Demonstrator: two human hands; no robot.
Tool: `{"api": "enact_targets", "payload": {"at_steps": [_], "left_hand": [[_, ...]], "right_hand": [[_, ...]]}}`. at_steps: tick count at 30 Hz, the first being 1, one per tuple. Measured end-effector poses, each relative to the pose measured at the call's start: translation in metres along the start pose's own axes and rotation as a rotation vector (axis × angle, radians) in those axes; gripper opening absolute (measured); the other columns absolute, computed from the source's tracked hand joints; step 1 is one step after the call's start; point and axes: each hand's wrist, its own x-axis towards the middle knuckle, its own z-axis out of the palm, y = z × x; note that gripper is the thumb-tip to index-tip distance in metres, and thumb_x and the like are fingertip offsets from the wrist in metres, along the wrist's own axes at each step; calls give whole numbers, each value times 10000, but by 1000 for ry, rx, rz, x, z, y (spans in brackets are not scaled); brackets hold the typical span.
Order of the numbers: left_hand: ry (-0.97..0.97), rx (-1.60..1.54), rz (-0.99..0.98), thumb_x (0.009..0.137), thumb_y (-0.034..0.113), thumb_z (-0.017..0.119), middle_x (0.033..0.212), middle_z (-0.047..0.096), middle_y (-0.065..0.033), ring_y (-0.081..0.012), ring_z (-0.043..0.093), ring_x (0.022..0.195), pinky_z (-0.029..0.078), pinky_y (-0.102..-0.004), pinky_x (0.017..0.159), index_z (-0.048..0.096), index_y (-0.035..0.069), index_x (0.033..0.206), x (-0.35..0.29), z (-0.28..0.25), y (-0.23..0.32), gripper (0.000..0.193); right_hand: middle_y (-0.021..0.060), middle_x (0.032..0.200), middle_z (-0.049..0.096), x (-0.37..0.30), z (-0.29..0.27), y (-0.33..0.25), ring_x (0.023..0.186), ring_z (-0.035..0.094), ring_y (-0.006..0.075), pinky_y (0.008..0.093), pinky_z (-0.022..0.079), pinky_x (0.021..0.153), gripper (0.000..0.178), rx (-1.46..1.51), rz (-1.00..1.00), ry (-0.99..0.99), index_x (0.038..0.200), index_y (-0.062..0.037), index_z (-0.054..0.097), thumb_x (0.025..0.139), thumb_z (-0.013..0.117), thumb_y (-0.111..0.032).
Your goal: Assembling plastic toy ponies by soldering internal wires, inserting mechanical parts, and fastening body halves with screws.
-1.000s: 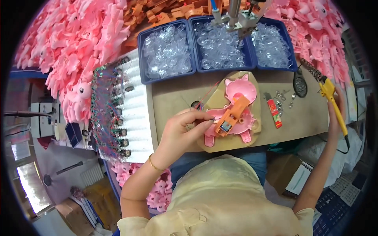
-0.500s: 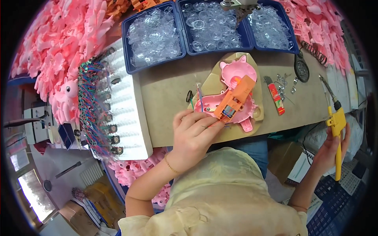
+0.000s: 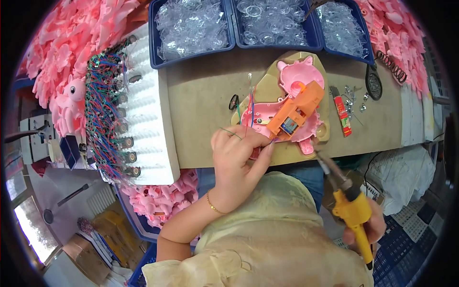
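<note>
A pink pig-shaped toy shell half lies inside-up in a tan holder. Across it sits an orange plastic housing with a small circuit board showing in its opening. Red, blue and green wires stick up from the shell's left part, beside a small black round part. My left hand pinches a thin wire between thumb and forefinger at the housing's lower end. In my right hand is a yellow soldering iron, its tip pointing toward the shell's lower right edge.
Blue bins of clear plastic parts line the back. On the left, a white foam tray bears wired round parts, with pink shells heaped beyond. At right lie a red packet, metal bits, a black oval holder and a coil spring.
My right hand has brought the soldering iron from the far right inward, toward the shell. My left hand's thumb now shows, pinching at the housing's end. The whole view has shifted slightly.
</note>
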Motion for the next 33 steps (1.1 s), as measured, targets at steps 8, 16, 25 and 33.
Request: {"api": "enact_targets", "payload": {"at_steps": [8, 16, 25, 33], "left_hand": [[-4, 57, 28, 723, 50, 671, 741, 603, -15, -201, 529, 788, 335, -323, 784, 621, 80, 789, 1, 4, 2, 88], [-28, 56, 23, 724, 69, 666, 697, 576, -16, -208, 517, 786, 332, -324, 765, 627, 94, 788, 2, 2, 3, 79], [-35, 62, 9, 726, 80, 666, 697, 574, -14, -203, 518, 785, 331, -326, 767, 622, 100, 776, 3, 3, 4, 70], [-72, 68, -15, 731, 93, 661, 676, 555, -7, -193, 507, 765, 323, -321, 751, 617, 107, 763, 5, 0, 7, 55]], "right_hand": [[305, 1027, 552, 50, 19, 4, 666, 625, 317, 318, 475, 463, 665, -326, -146, -111, 1188, -82, 358, 685, 782, -177], [185, 841, 612, 48, 20, 5, 620, 617, 284, 326, 484, 497, 528, -110, 201, -241, 1137, 118, 457, 700, 704, -47], [145, 777, 619, 58, 14, -2, 597, 608, 269, 322, 463, 490, 554, -132, 358, -362, 1169, 84, 457, 695, 691, -79], [322, 1043, 533, 54, 20, 9, 710, 627, 310, 330, 518, 500, 517, -339, -236, -131, 1066, -10, 448, 675, 771, -107]]}}
